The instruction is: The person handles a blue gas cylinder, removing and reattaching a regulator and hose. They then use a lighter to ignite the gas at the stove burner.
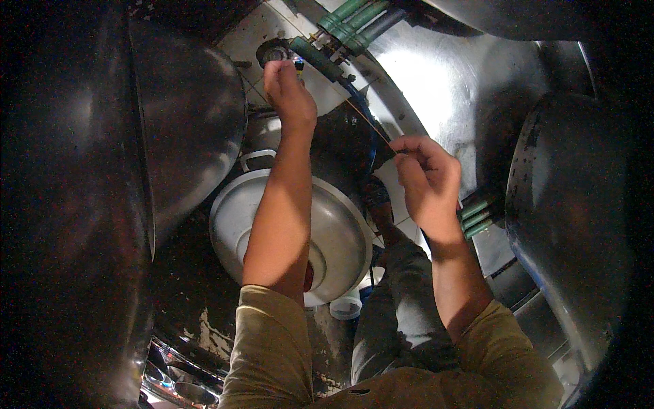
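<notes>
My left hand (291, 99) is raised at the upper middle, its fingers curled closed beside a dark round fitting (274, 52). Whatever those fingers hold, if anything, is hidden; a small blue and yellow bit shows just right of them. To the right, my right hand (430, 184) pinches the lower end of a thin orange-brown strand (370, 124), which could be a wire or a stick. The strand slants up and left toward a green block (317, 59) joined to green pipes (351, 24). Beneath my left forearm sits a large round metal pot lid (340, 228).
Big curved metal vessels stand at the left (191, 123) and right (565, 225). A shiny metal surface (443, 82) reflects light at the upper right. More green pipes (478, 218) lie beside my right wrist. A white container (346, 307) is near my legs.
</notes>
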